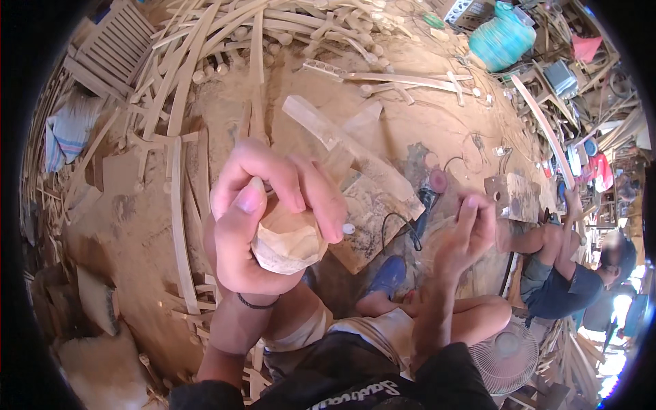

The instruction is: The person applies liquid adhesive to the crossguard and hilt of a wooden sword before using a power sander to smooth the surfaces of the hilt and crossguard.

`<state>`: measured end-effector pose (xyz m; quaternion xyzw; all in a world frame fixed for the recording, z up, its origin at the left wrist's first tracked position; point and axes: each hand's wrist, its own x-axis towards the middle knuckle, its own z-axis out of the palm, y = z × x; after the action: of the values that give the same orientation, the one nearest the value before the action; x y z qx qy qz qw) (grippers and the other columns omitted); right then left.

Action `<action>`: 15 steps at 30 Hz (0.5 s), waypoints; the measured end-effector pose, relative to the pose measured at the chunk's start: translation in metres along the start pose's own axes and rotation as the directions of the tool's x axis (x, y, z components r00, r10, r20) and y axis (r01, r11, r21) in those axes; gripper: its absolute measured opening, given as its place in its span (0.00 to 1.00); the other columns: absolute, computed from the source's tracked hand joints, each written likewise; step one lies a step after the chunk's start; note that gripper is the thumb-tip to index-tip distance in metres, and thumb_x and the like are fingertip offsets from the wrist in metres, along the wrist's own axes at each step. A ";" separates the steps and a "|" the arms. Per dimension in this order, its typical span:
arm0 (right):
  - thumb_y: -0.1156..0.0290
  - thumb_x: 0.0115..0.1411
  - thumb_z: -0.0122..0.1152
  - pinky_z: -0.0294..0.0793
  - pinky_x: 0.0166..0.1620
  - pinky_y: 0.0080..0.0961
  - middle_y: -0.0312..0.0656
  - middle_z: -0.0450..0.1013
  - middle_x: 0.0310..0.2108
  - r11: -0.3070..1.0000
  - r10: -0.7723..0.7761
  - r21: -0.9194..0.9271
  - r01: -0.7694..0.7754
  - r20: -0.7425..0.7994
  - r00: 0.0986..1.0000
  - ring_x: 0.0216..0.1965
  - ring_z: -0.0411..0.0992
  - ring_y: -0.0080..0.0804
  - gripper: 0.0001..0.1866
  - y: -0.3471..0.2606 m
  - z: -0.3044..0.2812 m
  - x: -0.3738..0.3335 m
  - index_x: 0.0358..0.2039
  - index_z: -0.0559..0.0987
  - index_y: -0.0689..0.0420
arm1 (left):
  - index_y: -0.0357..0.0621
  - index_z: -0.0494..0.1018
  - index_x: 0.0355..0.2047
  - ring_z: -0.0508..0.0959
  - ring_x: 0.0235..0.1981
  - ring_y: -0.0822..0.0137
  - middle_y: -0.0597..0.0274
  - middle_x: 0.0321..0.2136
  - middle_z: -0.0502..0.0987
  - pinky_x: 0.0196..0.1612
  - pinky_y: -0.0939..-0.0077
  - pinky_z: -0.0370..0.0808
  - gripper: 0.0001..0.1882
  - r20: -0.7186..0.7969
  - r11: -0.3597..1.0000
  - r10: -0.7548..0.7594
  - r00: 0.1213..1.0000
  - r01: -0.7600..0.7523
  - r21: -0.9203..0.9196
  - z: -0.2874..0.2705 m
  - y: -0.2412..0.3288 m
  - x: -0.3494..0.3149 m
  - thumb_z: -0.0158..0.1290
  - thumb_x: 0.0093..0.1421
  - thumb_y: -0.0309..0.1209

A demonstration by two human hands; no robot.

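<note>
My left hand (232,225) is raised close to the view, its fingers wrapped round a pale wooden piece (288,242) with a rough, faceted end. Its rear part is hidden by my palm and fingers. Off to the right, my right hand (468,229) is held up with the fingers curled and the thumb against them; whether anything small sits in the pinch cannot be made out. On the floor beyond and between my hands lies a power tool (425,205) with a dark body and a pinkish round disc (438,180). A black cable loops beside it.
Long wooden blanks (342,140) lie ahead across a dusty board (369,239). Curved wooden parts (225,34) are piled at the back left. A fan (506,355) stands at my right, near a seated person (567,287) holding a long wooden strip (543,126).
</note>
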<state>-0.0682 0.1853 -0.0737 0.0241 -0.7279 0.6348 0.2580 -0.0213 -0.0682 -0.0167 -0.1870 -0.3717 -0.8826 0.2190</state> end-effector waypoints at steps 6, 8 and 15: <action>0.74 0.62 0.70 0.72 0.36 0.23 0.35 0.73 0.28 0.822 0.446 -0.509 -0.257 0.293 0.846 0.31 0.70 0.22 0.12 0.159 -0.024 -0.116 0.46 0.81 0.58 | 0.42 0.64 0.34 0.71 0.21 0.62 0.48 0.21 0.75 0.32 0.67 0.72 0.14 0.023 1.000 0.007 1.000 -0.007 0.005 0.004 -0.001 0.004 0.40 0.71 0.39; 0.77 0.55 0.75 0.71 0.34 0.21 0.32 0.70 0.29 0.814 0.523 -0.495 -0.303 0.397 0.754 0.28 0.67 0.18 0.19 0.186 -0.010 -0.141 0.48 0.83 0.57 | 0.45 0.63 0.32 0.67 0.15 0.63 0.55 0.17 0.73 0.31 0.68 0.69 0.12 -0.014 0.997 -0.019 1.000 0.020 0.072 0.014 -0.004 0.004 0.40 0.70 0.39; 0.70 0.57 0.77 0.76 0.39 0.28 0.42 0.77 0.35 0.913 0.314 -0.398 -0.089 0.545 0.777 0.34 0.76 0.32 0.24 0.209 0.004 -0.158 0.53 0.80 0.56 | 0.39 0.66 0.34 0.73 0.22 0.62 0.45 0.22 0.77 0.31 0.68 0.72 0.15 0.117 0.997 -0.069 0.991 0.067 0.027 0.010 -0.004 0.002 0.44 0.72 0.38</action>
<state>-0.0088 0.1754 -0.3287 0.0975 -0.8709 0.4785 -0.0554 -0.0233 -0.0588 -0.0121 -0.2234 -0.4001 -0.8727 0.1685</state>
